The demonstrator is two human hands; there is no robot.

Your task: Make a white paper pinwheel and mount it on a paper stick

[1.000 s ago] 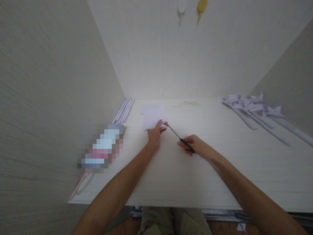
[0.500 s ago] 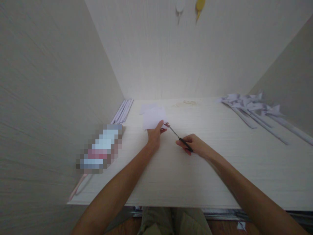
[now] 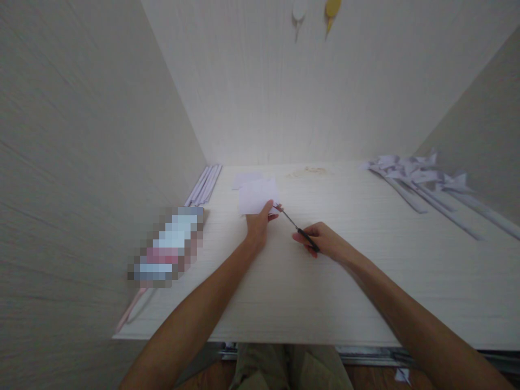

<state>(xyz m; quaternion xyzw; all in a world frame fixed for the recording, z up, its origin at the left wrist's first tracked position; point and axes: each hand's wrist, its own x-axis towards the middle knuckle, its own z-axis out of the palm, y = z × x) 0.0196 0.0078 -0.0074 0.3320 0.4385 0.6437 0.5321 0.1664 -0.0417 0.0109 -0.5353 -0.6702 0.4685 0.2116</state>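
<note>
A square sheet of white paper [image 3: 257, 195] is pinched by my left hand [image 3: 260, 223] at its lower right corner, thumb on top. My right hand [image 3: 320, 241] grips the black handles of a pair of scissors [image 3: 307, 238]. The blades slant up and left, their tips at the paper's corner beside my left thumb and fingers. Whether the blades are parted there is too small to tell. Behind the held sheet, another white paper [image 3: 244, 179] lies partly covered on the table.
Rolled white paper sticks [image 3: 207, 184] lie against the left wall, behind a blurred-out device with a pink strap [image 3: 132, 310]. At the right lie several paper sticks with folded paper tops [image 3: 418, 170]. White [image 3: 299, 11] and yellow [image 3: 332, 8] hooks hang on the back wall.
The held paper and my left hand have shifted very slightly to the right. My right hand and the scissors are almost unmoved.
</note>
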